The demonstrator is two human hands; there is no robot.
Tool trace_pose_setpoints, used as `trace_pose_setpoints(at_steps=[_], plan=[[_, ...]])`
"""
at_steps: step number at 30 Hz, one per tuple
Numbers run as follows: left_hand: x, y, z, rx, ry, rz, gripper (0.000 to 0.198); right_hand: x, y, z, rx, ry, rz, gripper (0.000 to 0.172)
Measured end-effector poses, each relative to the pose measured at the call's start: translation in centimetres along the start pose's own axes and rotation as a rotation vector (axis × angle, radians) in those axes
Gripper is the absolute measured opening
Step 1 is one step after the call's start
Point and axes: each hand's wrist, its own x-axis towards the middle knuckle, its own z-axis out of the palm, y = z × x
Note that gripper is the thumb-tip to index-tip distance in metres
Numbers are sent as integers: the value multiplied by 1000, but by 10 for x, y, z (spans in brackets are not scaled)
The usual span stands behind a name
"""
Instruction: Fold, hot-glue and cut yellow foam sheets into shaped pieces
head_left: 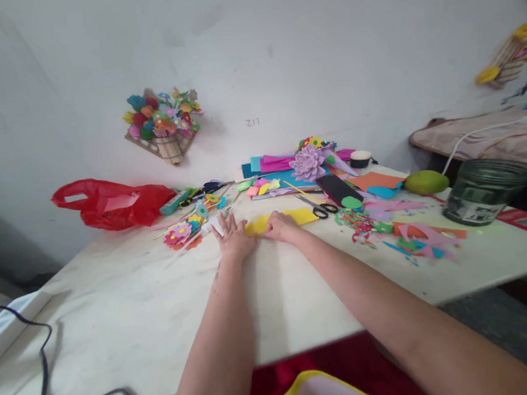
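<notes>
A strip of yellow paper or thin craft sheet (304, 216) lies flat across the table in front of me. My left hand (236, 238) has its fingers spread, the thumb side touching the strip's left end. Curled over the strip's middle, my right hand (281, 227) has fingers bent and closed, pinching or pressing its near edge. Black-handled scissors (324, 209) lie just beyond the strip's right end. Left of my left hand is a cluster of paper flowers (179, 233).
A red plastic bag (115, 202) sits at the back left. Behind the strip are coloured sheets (279, 162), a purple flower (308, 163) and a phone (338, 189). Scraps (424, 241), a green fruit (426, 182) and a glass jar (484, 192) stand right. A power strip (12, 324) lies left.
</notes>
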Motion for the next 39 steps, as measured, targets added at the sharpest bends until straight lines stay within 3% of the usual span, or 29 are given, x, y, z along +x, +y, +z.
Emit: trace_pose_setpoints(at_steps=[10, 20, 27, 35, 39], plan=[[1, -3, -1, 14, -29, -55, 62, -1, 16, -10, 27, -30, -4, 29], [0, -3, -2, 14, -58, -73, 64, -2, 26, -10, 19, -33, -8, 34], [0, -1, -5, 33, -57, -85, 65, 0, 33, -1, -17, 62, -53, 46], [-1, 2, -7, 72, -62, -93, 64, 1, 36, 7, -26, -116, -130, 50], [0, 1, -4, 67, -54, -96, 64, -4, 30, 4, -52, -87, -133, 50]])
